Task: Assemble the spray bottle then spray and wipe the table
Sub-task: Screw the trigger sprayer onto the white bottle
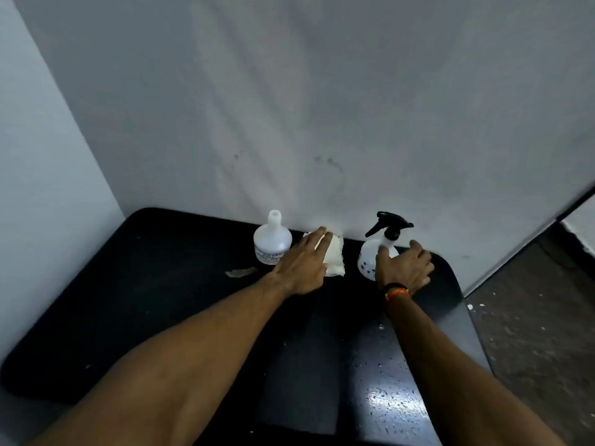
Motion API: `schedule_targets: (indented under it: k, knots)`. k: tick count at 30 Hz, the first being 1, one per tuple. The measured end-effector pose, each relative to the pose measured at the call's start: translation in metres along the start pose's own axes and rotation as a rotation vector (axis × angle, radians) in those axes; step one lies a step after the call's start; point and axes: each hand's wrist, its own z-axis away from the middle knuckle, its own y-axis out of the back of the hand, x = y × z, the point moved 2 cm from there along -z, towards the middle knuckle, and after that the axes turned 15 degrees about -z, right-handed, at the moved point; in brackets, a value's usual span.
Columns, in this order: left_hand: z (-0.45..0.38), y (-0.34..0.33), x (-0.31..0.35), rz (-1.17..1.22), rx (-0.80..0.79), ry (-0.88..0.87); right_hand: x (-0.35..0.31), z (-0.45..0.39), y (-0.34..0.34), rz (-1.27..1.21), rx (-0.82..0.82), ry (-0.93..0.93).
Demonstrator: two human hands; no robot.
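Observation:
A white spray bottle (368, 252) with a black trigger head (390, 224) stands upright at the back right of the black table (161, 300). My right hand (404, 268) is against its right side, fingers spread around the body. A crumpled white cloth (335, 255) lies near the wall in the middle. My left hand (302, 263) rests flat on top of it, fingers extended. A round white bottle (272, 243) with an open neck and no cap stands to the left of the cloth.
A white wall runs directly behind the objects, and another wall closes the left side. A small pale scrap (240, 272) lies on the table left of my left hand. The table's right edge drops to a speckled floor (531, 317). Wet droplets glisten on the near right surface.

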Motion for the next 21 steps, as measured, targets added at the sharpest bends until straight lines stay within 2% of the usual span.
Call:
schedule_targets:
  k: [3, 6, 14, 21]
  knots:
    - [-0.001, -0.008, 0.002, 0.050, -0.039, 0.049, 0.005, -0.013, 0.000, -0.072, -0.041, -0.094]
    - [0.000, -0.015, 0.006, 0.054, -0.082, 0.060, 0.008, -0.022, -0.008, -0.149, -0.085, -0.092]
    - [0.006, -0.017, 0.011, 0.049, -0.105, 0.058, -0.003, -0.031, -0.021, -0.311, -0.035, -0.090]
    - [0.017, -0.006, 0.024, 0.202, -0.075, 0.090, -0.013, 0.004, -0.019, -0.256, -0.022, 0.075]
